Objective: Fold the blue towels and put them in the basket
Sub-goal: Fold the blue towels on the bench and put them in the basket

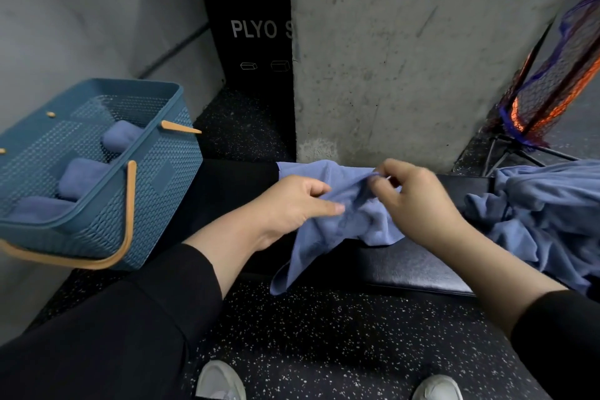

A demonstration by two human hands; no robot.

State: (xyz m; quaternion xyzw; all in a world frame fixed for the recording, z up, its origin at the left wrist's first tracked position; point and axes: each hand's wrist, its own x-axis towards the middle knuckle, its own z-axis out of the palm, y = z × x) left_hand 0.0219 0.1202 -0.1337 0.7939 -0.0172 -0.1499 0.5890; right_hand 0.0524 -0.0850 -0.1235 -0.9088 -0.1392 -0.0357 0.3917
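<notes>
Three folded towels [81, 177] lie inside the basket [162, 172].

View: single head-worn wide-angle camera
Facing: forward and steeply down
Nearness: close above the black bench [406, 266]
Near edge: shoes on the speckled floor [324, 334]

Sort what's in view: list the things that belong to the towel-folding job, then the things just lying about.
Job:
blue towel held by left hand and right hand
pile of unfolded towels
blue basket with folded towels

Lying about:
plyo box
mesh net
bench pad
</notes>
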